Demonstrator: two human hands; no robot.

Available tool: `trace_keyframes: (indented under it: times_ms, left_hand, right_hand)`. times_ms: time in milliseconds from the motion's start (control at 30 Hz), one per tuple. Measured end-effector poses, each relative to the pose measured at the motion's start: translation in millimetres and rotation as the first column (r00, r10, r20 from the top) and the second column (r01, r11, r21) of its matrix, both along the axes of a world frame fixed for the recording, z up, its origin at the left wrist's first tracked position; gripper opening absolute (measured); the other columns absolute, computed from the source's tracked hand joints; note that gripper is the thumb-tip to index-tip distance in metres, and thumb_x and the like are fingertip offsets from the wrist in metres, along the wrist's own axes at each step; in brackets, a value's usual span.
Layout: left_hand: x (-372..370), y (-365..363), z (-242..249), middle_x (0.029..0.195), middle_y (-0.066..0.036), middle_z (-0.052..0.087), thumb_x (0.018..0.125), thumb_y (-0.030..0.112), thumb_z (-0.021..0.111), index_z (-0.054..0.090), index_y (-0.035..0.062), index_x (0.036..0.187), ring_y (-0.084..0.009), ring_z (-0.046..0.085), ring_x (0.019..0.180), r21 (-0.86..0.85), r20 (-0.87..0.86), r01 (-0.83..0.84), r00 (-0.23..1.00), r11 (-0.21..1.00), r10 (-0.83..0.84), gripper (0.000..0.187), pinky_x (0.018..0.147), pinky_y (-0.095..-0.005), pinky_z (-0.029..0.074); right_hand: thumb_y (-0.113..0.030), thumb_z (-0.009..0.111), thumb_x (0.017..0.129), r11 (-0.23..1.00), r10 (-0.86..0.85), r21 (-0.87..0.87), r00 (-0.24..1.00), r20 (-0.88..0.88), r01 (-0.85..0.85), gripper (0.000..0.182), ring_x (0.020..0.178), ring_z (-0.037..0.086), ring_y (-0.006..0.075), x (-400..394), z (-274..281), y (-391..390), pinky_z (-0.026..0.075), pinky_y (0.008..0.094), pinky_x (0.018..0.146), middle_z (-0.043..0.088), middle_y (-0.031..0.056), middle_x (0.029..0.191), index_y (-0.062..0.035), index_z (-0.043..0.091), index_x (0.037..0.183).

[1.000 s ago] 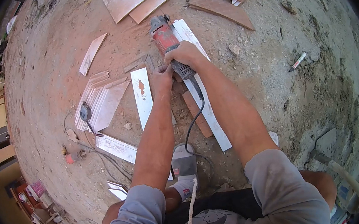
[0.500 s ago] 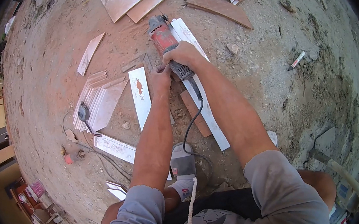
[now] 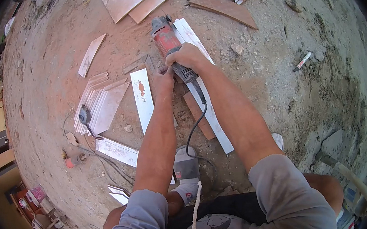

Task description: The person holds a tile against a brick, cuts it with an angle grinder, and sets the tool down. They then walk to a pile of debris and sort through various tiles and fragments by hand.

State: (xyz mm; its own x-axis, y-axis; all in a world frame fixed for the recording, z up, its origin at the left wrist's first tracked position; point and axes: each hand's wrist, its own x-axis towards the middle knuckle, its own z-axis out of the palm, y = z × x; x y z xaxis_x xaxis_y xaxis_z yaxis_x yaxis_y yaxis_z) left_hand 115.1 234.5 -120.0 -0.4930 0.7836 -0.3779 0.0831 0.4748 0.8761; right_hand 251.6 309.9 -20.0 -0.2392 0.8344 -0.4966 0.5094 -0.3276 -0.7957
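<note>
Both hands work: right hand (image 3: 185, 55) grips the red grinder (image 3: 167, 37), left hand (image 3: 164, 79) steadies the tile strip (image 3: 203, 98).

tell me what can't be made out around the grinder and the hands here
Head view only:
- Grinder disc: hidden under its red body.
- Left hand fingertips: tucked beneath the right hand, so what they press is unclear.
- Cut line on the long tile strip: covered by the right forearm.
- Marker label: too small.
</note>
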Motion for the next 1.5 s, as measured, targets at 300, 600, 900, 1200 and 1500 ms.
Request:
trace_keyframes:
  times_ms: [300,600,900,1200,1500]
  left_hand:
    - [1.2,-0.6,0.5,0.083,-0.001,0.063,0.085,0.027,0.072,0.061,0.0029,0.103,-0.0084,0.056,0.069,-0.033,-0.006,-0.011,1.000,0.999,0.011,0.032,0.058,-0.0237,0.043]
    - [1.7,0.8,-3.6,0.086,-0.004,0.064,0.086,0.021,0.071,0.062,-0.0010,0.102,-0.0100,0.057,0.071,-0.006,-0.078,-0.018,0.997,1.000,0.018,0.029,0.063,-0.0244,0.045]
    - [7.6,-2.0,7.6,0.089,-0.007,0.065,0.086,0.019,0.068,0.061,-0.0031,0.100,-0.0129,0.061,0.075,0.014,-0.089,-0.021,0.996,1.000,0.022,0.027,0.066,-0.0272,0.049]
    - [8.3,-2.3,7.6,0.092,-0.012,0.069,0.083,0.031,0.074,0.064,-0.0025,0.103,-0.0200,0.065,0.084,-0.006,-0.088,-0.044,0.995,0.999,0.043,0.041,0.077,-0.0319,0.050]
    - [8.3,-2.9,2.1,0.092,-0.013,0.069,0.083,0.032,0.073,0.065,-0.0019,0.101,-0.0219,0.066,0.084,-0.021,-0.138,-0.040,0.990,0.999,0.036,0.039,0.077,-0.0329,0.050]
  right_hand:
    - [-0.030,0.076,0.052,1.000,-0.015,-0.012,0.999,-0.034,0.015,0.051,0.075,0.067,0.0262,2.2,-0.2,-4.2,0.053,0.0325,0.068,0.069,0.0213,0.085,0.0103,0.070,0.083]
    - [-0.032,0.076,0.051,1.000,-0.003,-0.008,1.000,-0.015,0.003,0.057,0.078,0.068,0.0270,5.0,4.8,-7.9,0.053,0.0328,0.069,0.069,0.0223,0.088,0.0112,0.069,0.088]
    - [-0.032,0.077,0.051,1.000,0.009,-0.020,1.000,0.000,-0.009,0.059,0.079,0.067,0.0270,6.4,4.6,-10.3,0.053,0.0324,0.070,0.069,0.0229,0.089,0.0118,0.068,0.089]
    - [-0.030,0.078,0.051,1.000,-0.014,-0.008,1.000,-0.008,0.014,0.055,0.078,0.067,0.0261,7.4,5.7,-14.2,0.052,0.0322,0.068,0.069,0.0213,0.087,0.0114,0.069,0.086]
    - [-0.028,0.077,0.052,0.999,-0.025,-0.033,1.000,-0.018,0.024,0.052,0.077,0.067,0.0265,6.9,0.6,-13.8,0.052,0.0323,0.068,0.069,0.0213,0.087,0.0117,0.069,0.085]
